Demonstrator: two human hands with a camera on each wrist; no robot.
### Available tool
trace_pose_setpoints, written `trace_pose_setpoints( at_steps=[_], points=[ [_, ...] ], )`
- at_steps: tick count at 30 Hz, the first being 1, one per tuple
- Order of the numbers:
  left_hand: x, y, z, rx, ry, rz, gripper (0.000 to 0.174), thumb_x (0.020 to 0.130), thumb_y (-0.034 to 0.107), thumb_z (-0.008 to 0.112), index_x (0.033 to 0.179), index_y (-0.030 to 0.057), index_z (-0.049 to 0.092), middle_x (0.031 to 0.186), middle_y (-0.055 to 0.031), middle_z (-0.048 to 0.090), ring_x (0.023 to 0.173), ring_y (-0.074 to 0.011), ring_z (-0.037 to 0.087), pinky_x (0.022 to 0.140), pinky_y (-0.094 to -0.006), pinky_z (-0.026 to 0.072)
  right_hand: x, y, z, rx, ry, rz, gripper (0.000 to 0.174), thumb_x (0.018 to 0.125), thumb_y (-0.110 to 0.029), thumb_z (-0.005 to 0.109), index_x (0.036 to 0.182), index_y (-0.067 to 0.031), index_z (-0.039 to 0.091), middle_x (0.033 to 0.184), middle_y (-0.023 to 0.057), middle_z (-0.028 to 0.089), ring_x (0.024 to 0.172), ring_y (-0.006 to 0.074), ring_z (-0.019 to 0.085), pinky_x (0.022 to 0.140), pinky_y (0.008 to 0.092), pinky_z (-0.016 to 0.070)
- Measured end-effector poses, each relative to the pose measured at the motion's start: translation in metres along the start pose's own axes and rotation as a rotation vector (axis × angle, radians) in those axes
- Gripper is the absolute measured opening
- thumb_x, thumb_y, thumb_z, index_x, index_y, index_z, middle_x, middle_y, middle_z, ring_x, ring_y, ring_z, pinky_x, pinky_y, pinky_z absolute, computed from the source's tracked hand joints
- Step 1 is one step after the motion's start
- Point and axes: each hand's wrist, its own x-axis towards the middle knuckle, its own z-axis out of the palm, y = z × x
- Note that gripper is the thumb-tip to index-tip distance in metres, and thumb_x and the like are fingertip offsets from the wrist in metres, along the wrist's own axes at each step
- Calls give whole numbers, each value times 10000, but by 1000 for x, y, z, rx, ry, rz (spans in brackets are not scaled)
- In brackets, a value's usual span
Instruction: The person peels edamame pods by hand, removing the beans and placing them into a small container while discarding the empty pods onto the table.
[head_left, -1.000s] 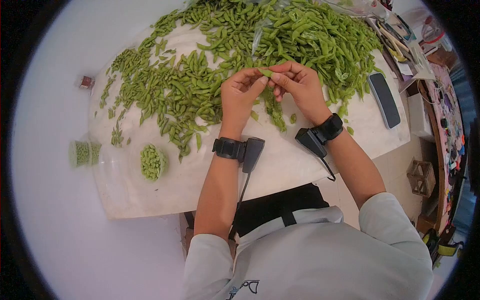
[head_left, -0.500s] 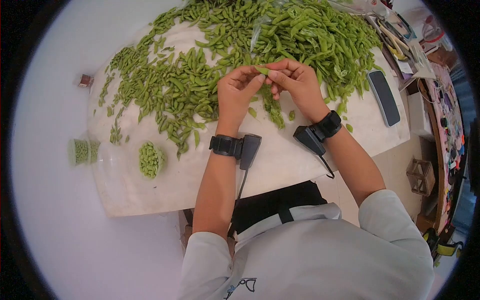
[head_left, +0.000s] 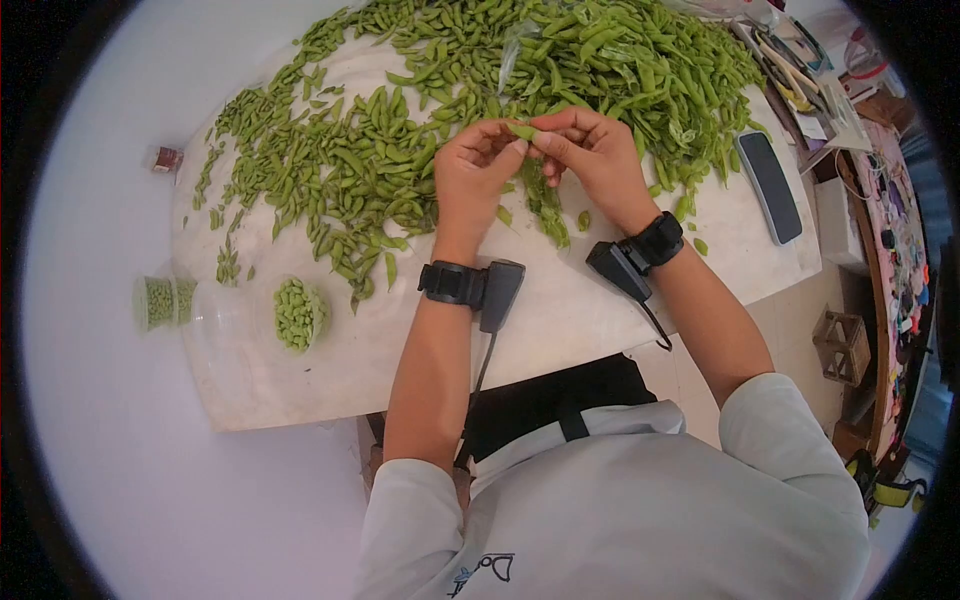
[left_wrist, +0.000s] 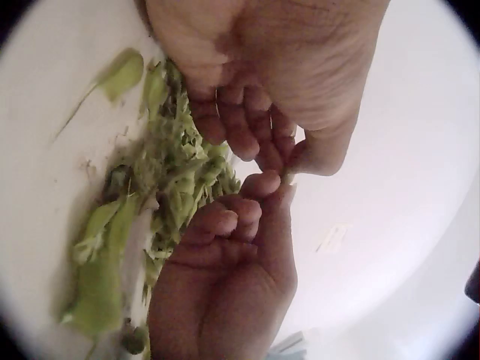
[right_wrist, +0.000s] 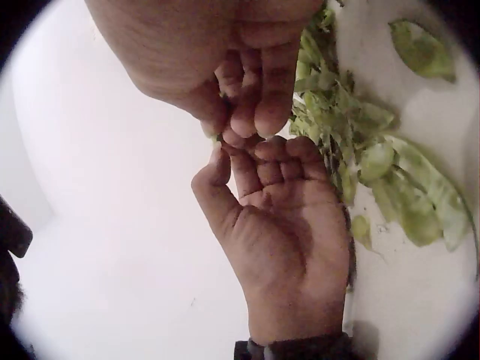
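Observation:
Between the fingertips of both hands is a green soybean pod (head_left: 521, 130), above the near side of the pod pile. My left hand (head_left: 470, 175) pinches one end of it with thumb and forefinger. The right hand (head_left: 605, 170) pinches the other end, its remaining fingers curled loosely. In both wrist views the fingertips meet and hide most of the pod. Heaped pods (head_left: 640, 80) lie just beyond the hands, with opened empty-looking pods (right_wrist: 420, 202) beneath them. A clear cup of shelled green beans (head_left: 298, 315) stands to the left on the table.
Scattered pods (head_left: 370, 160) cover the table (head_left: 560, 310) to the left. Near its left edge is a clear container of beans (head_left: 160, 302). A phone (head_left: 768, 188) lies at the right, beside a stack of tools and papers (head_left: 800, 85).
Both hands have shifted slightly away from the body and a little left, still pinching the pod. The head view has tilted slightly; the cup and pile stay put.

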Motion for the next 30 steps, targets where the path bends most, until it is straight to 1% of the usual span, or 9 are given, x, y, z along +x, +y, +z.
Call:
trace_pose_setpoints(
  at_steps=[2,5,19,26,30],
  points=[
    [-1,2,2,4,11,-2,135,808,-29,588,942,-37,603,839,-41,633,734,-90,594,668,-211,464,0,0,0,-18,4,-1,181,874,-94,599,999,37,591,788,65,630,591,80,556,525,223,469],
    [-1,-2,-1,66,-4,-4,163,818,19,588,974,-28,598,853,-63,630,767,-131,610,712,-238,473,-1,1,0,-19,8,-7,181,870,-91,602,997,39,596,786,62,631,586,75,550,529,218,465],
    [-1,-5,1,57,27,24,169,808,-4,573,973,-32,599,846,-70,623,747,-135,611,697,-235,473,0,5,-2,-12,10,-12,165,869,-58,592,1000,43,597,802,63,635,585,69,541,539,204,460],
    [-3,-3,3,99,51,14,167,805,-30,548,963,-37,602,853,-80,631,746,-132,616,688,-230,476,-1,4,0,27,1,4,165,872,-63,586,996,46,594,800,74,637,577,77,549,538,210,471],
    [-2,-3,3,114,49,20,185,806,-31,536,985,-37,583,844,-69,620,737,-126,612,681,-229,474,-1,1,1,44,3,17,155,877,-75,582,974,45,595,799,85,641,567,88,561,528,223,481]
  ],
)
